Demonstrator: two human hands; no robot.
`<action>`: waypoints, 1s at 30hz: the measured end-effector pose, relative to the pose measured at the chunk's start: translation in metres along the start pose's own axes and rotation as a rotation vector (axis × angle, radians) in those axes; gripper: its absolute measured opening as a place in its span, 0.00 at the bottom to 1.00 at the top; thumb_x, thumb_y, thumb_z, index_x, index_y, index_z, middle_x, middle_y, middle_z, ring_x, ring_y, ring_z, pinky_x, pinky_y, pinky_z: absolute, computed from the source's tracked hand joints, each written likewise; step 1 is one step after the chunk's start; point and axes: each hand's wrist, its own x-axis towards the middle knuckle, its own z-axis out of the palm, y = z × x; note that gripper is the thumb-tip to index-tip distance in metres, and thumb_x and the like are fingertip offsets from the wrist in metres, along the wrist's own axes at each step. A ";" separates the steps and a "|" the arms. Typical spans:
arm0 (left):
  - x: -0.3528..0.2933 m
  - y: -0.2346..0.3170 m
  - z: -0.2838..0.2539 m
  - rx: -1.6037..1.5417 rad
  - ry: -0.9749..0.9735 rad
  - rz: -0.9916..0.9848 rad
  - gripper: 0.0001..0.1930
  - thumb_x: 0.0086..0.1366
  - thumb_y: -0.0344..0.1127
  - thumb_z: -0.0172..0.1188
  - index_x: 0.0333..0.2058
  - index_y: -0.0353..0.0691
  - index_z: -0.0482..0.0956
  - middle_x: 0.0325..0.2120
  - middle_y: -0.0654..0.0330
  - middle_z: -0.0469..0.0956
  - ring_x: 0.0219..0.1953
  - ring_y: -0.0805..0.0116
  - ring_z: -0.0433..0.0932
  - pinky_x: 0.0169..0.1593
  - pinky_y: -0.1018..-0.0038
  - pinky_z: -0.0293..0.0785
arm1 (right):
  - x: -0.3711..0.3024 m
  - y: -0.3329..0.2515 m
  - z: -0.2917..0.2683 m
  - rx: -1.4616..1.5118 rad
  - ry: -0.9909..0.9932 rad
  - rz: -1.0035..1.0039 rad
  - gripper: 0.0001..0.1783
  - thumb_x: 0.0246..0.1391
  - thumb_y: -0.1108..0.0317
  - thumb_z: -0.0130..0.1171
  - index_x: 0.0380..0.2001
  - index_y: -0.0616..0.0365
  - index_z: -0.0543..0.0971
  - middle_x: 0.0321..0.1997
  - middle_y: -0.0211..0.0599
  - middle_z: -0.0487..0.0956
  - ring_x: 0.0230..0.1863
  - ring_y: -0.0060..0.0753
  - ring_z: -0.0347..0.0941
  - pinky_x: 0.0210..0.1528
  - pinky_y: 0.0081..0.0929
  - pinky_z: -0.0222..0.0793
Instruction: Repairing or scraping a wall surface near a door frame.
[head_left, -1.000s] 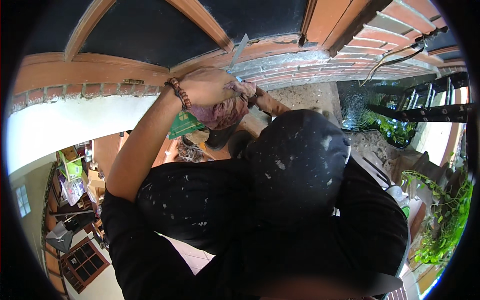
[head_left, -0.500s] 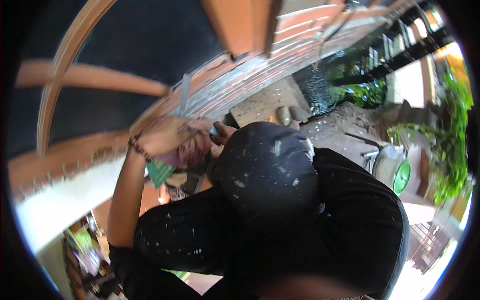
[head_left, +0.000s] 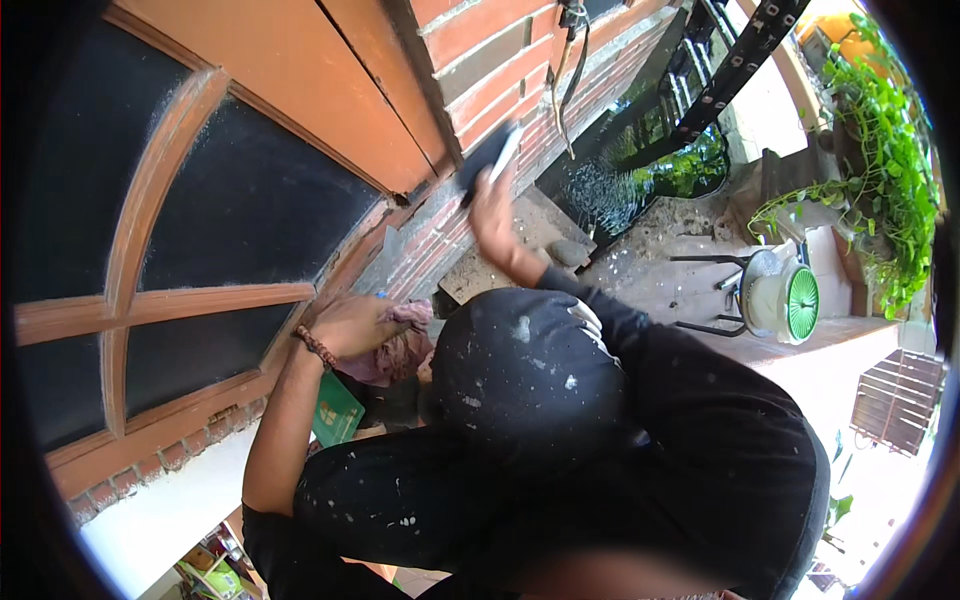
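My left hand (head_left: 352, 325), with a beaded bracelet at the wrist, is closed on a crumpled mauve cloth (head_left: 385, 360). A scraper with a flat grey blade (head_left: 388, 252) and a bit of blue at its base rises from the same hand, beside the door frame. My right hand (head_left: 492, 225) reaches forward to the brick wall and grips a dark flat object with a pale edge (head_left: 490, 160); motion blur hides its kind. My bent, paint-flecked knee (head_left: 530, 370) lies between the two arms. A green flat object (head_left: 337, 410) sits below the cloth.
An orange wooden door frame (head_left: 210, 300) with dark panes stands on the left, next to the brick wall (head_left: 490, 60). Cables (head_left: 565, 90) hang on the wall. Ahead are a stone slab (head_left: 545, 215) and dark pond water (head_left: 610, 195). A stool with a green-topped tub (head_left: 800, 305) and plants are at right.
My right hand has moved from beside the cloth up and forward to the brick wall, carrying the dark flat object. My left hand stays near the door frame with the cloth. The view has shifted.
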 end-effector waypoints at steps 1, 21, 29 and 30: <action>0.000 0.003 0.000 -0.008 -0.016 -0.012 0.18 0.68 0.49 0.56 0.50 0.46 0.83 0.43 0.42 0.82 0.48 0.42 0.79 0.52 0.52 0.73 | -0.009 -0.004 -0.003 0.255 -0.017 0.040 0.35 0.71 0.67 0.41 0.75 0.66 0.44 0.71 0.58 0.62 0.73 0.49 0.57 0.72 0.39 0.53; 0.022 0.011 -0.002 0.103 -0.151 -0.050 0.18 0.69 0.47 0.55 0.51 0.49 0.83 0.48 0.50 0.82 0.52 0.46 0.79 0.55 0.57 0.73 | 0.026 -0.029 -0.021 0.213 -0.205 -0.069 0.36 0.74 0.61 0.43 0.76 0.62 0.46 0.30 0.24 0.67 0.27 0.18 0.62 0.28 0.20 0.65; 0.000 -0.005 0.014 -0.037 -0.083 0.000 0.19 0.70 0.49 0.55 0.52 0.45 0.83 0.47 0.47 0.82 0.52 0.46 0.79 0.56 0.58 0.73 | 0.052 -0.014 -0.064 0.799 -0.159 0.832 0.36 0.65 0.63 0.51 0.73 0.47 0.52 0.34 0.33 0.74 0.19 0.21 0.60 0.18 0.21 0.56; -0.004 0.003 0.006 -0.017 -0.089 -0.032 0.19 0.70 0.48 0.56 0.52 0.45 0.83 0.47 0.47 0.82 0.51 0.46 0.79 0.56 0.58 0.73 | 0.051 -0.008 -0.069 0.787 -0.156 0.799 0.36 0.64 0.63 0.52 0.72 0.48 0.53 0.36 0.34 0.74 0.19 0.21 0.61 0.18 0.20 0.56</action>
